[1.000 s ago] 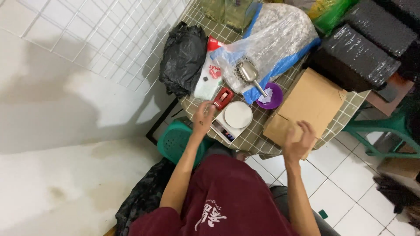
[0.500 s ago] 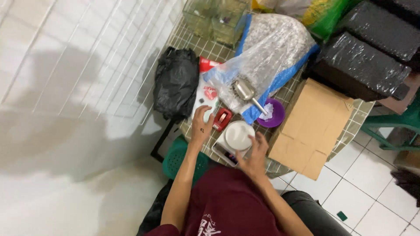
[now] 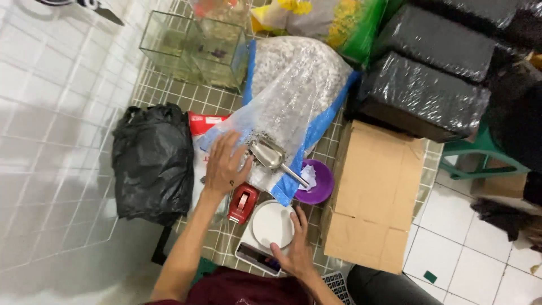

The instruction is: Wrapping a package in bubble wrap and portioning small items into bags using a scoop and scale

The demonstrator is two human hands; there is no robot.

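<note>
Scoop lies on the clear gravel bag, and the left hand, moved up from the tape dispenser, now spreads open just beside it, while the right hand, fingers loosely spread, has settled on the scale.

The left hand lies flat, fingers spread, on a clear plastic sack of pale gravel, fingertips just beside a shiny metal scoop resting on that sack. The right hand rests on the near edge of a white digital kitchen scale. A red tape dispenser sits between them on the tiled desk. A small purple bowl stands right of the scoop, beside a brown cardboard box. A black plastic bag lies at the left.
</note>
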